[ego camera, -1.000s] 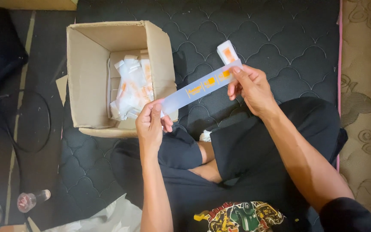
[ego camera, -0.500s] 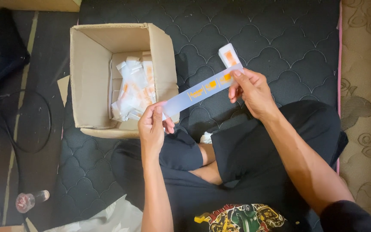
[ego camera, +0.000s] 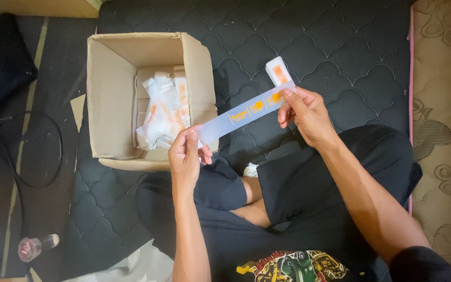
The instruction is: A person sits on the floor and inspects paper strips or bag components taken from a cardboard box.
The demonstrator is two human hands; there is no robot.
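Note:
A long translucent plastic sleeve [ego camera: 244,114] with orange print stretches between both hands. My left hand [ego camera: 186,156] pinches its near end just in front of the cardboard box [ego camera: 108,99]. My right hand [ego camera: 306,115] grips its far end together with a small white packet with an orange patch [ego camera: 277,70] that sticks up past the fingers. Inside the open box lie several white and orange packets [ego camera: 165,112]. I sit cross-legged in black shorts on a dark quilted mattress [ego camera: 314,42].
A black cable [ego camera: 37,172] loops on the dark floor at the left beside a black bag [ego camera: 1,62]. A small bottle with a red cap [ego camera: 35,245] lies at the lower left. White plastic [ego camera: 131,266] is near my knee. Patterned beige carpet [ego camera: 444,104] borders the right.
Both hands keep holding the sleeve in nearly the same pose; the left hand's fingers have shifted slightly on its near end.

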